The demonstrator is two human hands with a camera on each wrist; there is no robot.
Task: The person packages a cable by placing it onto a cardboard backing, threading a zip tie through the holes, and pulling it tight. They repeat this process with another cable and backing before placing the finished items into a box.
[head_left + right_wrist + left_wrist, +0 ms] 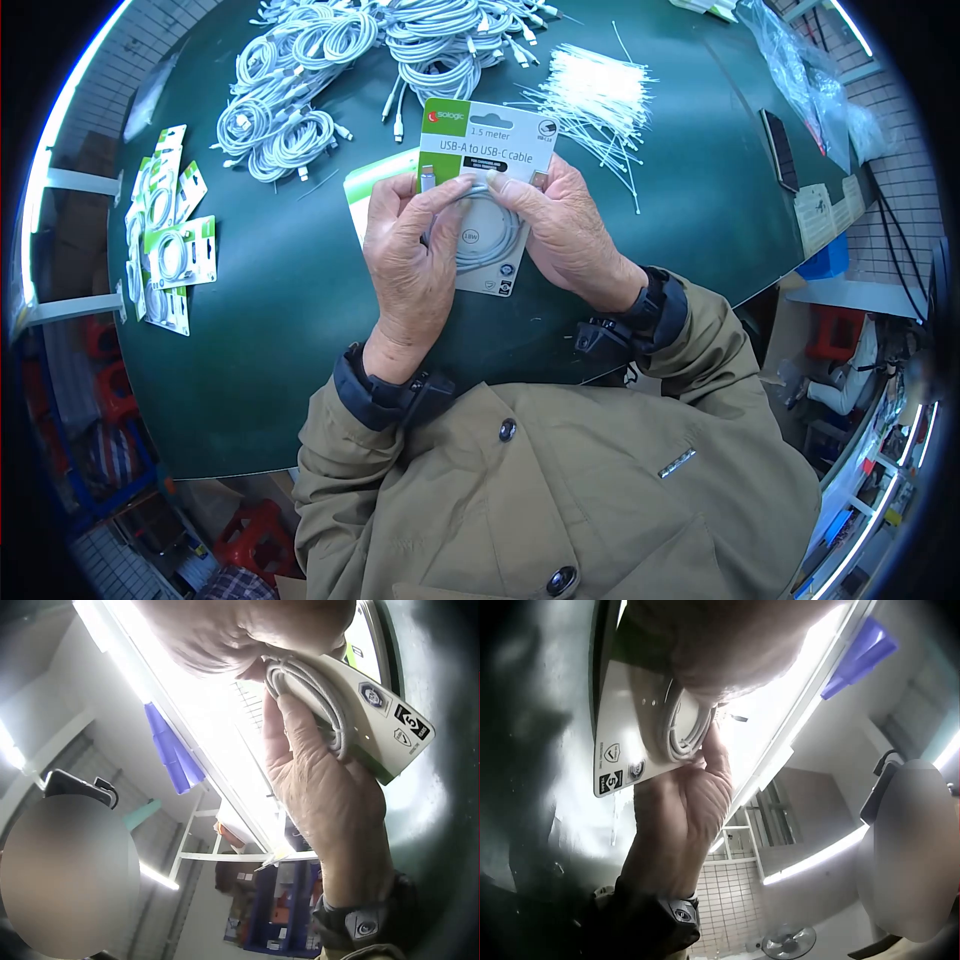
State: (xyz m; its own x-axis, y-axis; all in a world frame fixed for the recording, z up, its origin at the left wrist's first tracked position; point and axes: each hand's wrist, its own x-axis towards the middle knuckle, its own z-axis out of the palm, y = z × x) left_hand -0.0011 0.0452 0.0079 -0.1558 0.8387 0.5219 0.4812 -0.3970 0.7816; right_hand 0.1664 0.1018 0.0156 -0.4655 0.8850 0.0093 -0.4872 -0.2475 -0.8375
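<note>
Both hands hold a green-and-white cable card [490, 150] printed "USB-A to USB-C cable", with a coiled grey-white cable [515, 235] against its front. My left hand [412, 265] pinches the left side, its thumb across the front by the top of the coil. My right hand [575, 240] pinches the right side, its thumb close to the left one. One cable plug [428, 178] shows at the card's left edge, and another plug [540, 180] beside the right fingers. In the right wrist view, the coil [341, 724] lies along the card's face.
More green-and-white cards [362, 180] lie on the green table [270, 370] behind the left hand. Several carded cables [175, 250] are piled at the left. Coiled cables [300, 60] heap at the back, beside white cable ties [600, 95]. A phone [780, 150] lies at the right.
</note>
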